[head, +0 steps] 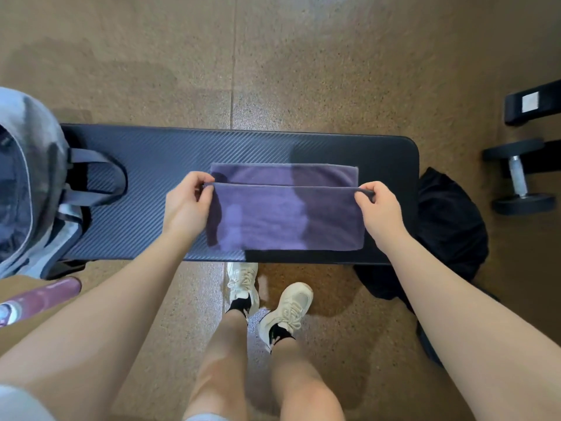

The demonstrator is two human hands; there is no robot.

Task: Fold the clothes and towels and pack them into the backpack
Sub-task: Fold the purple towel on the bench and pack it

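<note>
Here, the speckled brown floor (303, 71) fills most of the frame, and across the middle runs the long dark padded counter (158, 153) with its ribbed surface. At the far left the grey backpack (33, 165) sits on the counter's end, its mouth gaping toward me and its handle loop lying on the padding. A black garment (449, 226) is heaped at the counter's right end, spilling down toward the floor. In the centre of the frame the purple towel (282, 217) lies flat on the counter, a folded layer over a lower one whose far strip shows beyond it. My left hand (185, 205) has its grip pinched on the upper layer's left corner, thumb and fingers closed round the edge; my right hand (382, 208) holds the right corner the same way, the edge stretched straight between them. At the right edge of the frame a dumbbell (519, 177) rests on the floor. At lower left, a maroon bottle (39, 296) lies beside the backpack.
</note>
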